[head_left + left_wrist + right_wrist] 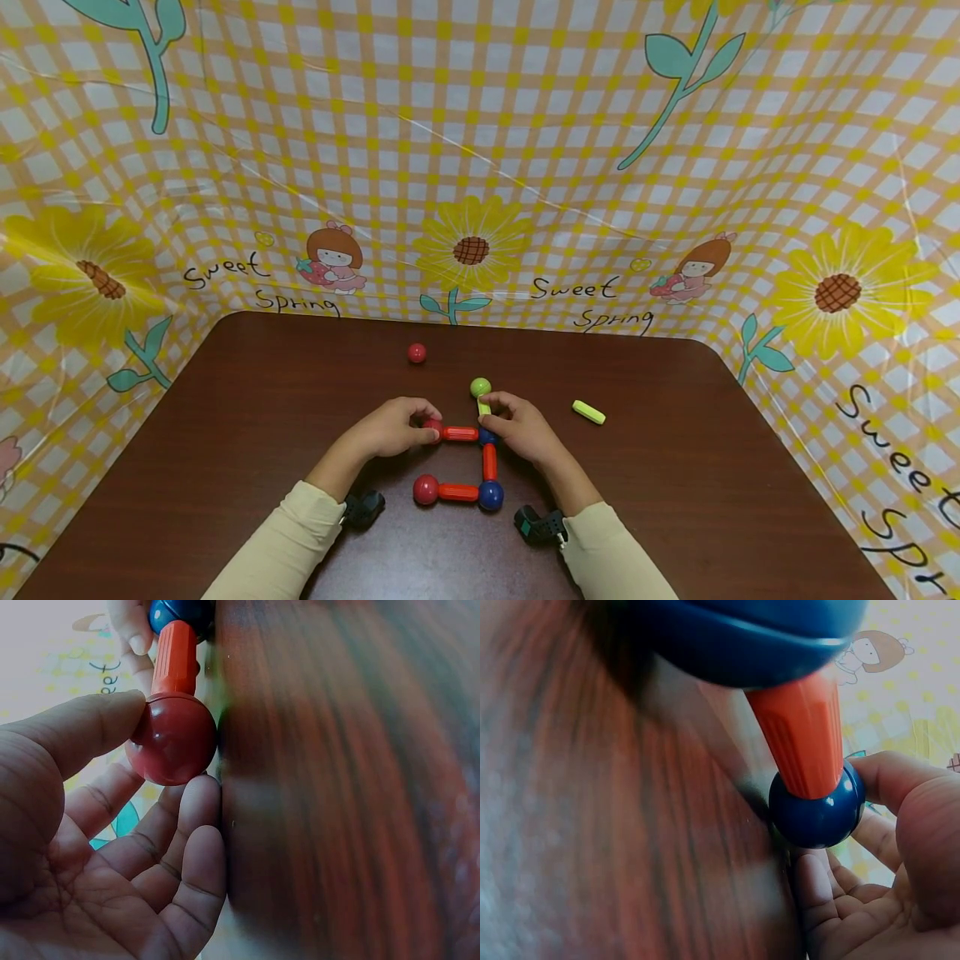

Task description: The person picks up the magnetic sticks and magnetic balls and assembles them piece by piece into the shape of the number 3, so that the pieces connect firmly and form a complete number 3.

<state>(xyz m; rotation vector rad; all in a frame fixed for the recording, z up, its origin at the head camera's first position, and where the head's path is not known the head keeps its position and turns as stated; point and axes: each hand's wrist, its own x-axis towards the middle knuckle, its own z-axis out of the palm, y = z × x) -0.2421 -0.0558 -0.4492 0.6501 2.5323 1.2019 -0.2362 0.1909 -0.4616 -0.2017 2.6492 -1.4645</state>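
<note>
In the head view my left hand (397,427) holds a red ball (174,742) between thumb and fingers. A red magnetic rod (461,433) joins that ball to a blue ball (488,436). My right hand (525,427) pinches a yellow-green rod (483,407) that runs from this blue ball toward a green ball (481,387). Close by the right thumb sits the blue ball (816,811), which hides the rod in the right wrist view. Another red rod (490,462) leads to the nearer blue ball (491,495), then a third red rod (458,492) to a red ball (426,489).
A loose red ball (417,353) lies toward the back of the dark wooden table (300,358). To the right of the right hand is a loose yellow-green rod (588,412). Checked cloth (570,208) with flowers rises behind and beside the table.
</note>
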